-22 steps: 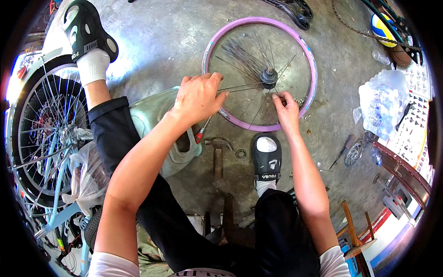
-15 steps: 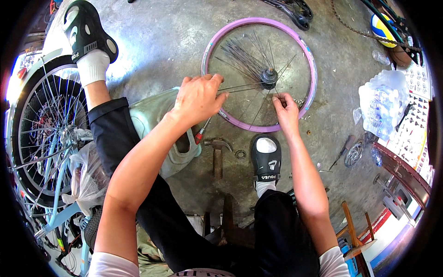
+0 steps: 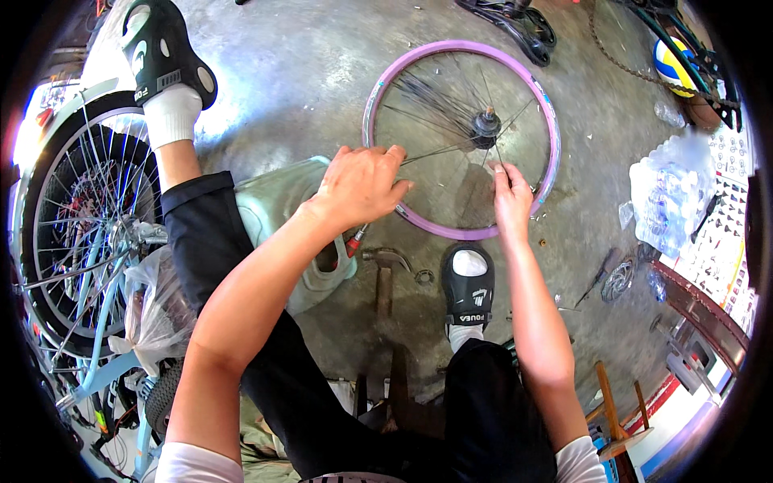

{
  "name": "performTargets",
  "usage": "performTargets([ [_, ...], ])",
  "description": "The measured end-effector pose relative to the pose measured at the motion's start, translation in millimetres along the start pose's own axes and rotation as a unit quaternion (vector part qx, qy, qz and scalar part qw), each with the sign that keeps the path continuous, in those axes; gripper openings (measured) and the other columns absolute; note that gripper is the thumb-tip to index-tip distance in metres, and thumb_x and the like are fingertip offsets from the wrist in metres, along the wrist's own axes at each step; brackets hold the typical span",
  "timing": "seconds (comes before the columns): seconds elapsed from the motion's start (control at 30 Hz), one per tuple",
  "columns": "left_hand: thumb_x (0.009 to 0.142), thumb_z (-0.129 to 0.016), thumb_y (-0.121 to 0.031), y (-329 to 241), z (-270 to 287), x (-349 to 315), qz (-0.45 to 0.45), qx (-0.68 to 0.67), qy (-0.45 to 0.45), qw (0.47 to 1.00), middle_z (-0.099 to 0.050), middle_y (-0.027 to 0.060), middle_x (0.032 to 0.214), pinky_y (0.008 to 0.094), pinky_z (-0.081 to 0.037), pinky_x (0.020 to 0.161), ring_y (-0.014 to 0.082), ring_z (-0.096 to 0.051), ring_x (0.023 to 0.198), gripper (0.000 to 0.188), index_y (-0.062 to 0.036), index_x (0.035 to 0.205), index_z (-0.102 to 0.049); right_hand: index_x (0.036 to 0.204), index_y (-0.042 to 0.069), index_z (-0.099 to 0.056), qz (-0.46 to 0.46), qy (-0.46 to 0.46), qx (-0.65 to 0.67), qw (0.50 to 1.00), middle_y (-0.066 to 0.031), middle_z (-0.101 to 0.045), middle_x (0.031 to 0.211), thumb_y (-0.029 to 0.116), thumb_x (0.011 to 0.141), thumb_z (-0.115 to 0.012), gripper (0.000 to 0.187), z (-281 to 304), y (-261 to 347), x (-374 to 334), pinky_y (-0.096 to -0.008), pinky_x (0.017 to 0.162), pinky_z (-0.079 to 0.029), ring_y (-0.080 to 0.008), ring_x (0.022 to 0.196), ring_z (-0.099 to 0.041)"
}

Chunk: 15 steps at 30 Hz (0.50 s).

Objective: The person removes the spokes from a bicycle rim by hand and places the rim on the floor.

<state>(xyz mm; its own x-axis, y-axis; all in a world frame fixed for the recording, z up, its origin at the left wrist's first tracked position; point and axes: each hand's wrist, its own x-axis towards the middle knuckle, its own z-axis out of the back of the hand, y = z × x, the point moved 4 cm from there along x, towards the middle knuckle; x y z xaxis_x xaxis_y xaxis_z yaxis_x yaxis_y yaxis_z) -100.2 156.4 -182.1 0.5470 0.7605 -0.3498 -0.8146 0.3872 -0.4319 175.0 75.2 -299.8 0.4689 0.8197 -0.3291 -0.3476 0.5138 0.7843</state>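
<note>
A pink bicycle wheel rim (image 3: 547, 121) lies flat on the concrete floor, with thin spokes running to a dark hub (image 3: 485, 126). My left hand (image 3: 362, 183) rests over the rim's near-left edge, its fingers closed on a spoke. My right hand (image 3: 510, 195) sits inside the rim near its front edge and pinches another spoke close to the hub. A red-handled screwdriver (image 3: 352, 241) pokes out below my left wrist. My legs in dark trousers frame the rim, one black sandal (image 3: 469, 283) just in front of it.
A hammer (image 3: 384, 274) lies beside the sandal, next to a pale plastic jug (image 3: 278, 211). A bicycle with a spoked wheel (image 3: 72, 233) stands at left. Wrapped water bottles (image 3: 668, 201), a small sprocket (image 3: 618, 280), a ball (image 3: 675, 64) and a chain lie at right.
Both hands stay on the spokes with only slight shifts of the fingers; the rim has not moved.
</note>
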Motion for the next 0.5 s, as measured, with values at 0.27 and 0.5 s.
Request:
performTargets([
  [0.27,0.095,-0.07,-0.036,-6,-12,-1,-0.038,0.019,0.061,0.997,-0.075,0.0186,0.087,0.0529,-0.056,0.079,0.0395,-0.074,0.084,0.042,-0.0034,0.121,-0.064,0.112,-0.002,-0.073,0.069,-0.039,-0.047,0.996,-0.0099,-0.069,0.078,0.028,0.104,-0.067,0.032,17,7,-22,-0.034,0.072,-0.051,-0.0159,0.073,-0.061],
  [0.5,0.094,-0.07,-0.037,-3,-3,-7,-0.03,0.045,0.056,0.997,-0.071,0.0202,0.073,0.0525,-0.057,0.074,0.0416,-0.073,0.073,0.039,-0.0029,0.112,-0.064,0.114,0.002,-0.072,0.147,-0.075,-0.033,0.986,-0.008,-0.071,0.106,0.018,0.103,-0.067,0.02,26,4,-21,-0.0313,0.08,-0.053,-0.0158,0.091,-0.065],
])
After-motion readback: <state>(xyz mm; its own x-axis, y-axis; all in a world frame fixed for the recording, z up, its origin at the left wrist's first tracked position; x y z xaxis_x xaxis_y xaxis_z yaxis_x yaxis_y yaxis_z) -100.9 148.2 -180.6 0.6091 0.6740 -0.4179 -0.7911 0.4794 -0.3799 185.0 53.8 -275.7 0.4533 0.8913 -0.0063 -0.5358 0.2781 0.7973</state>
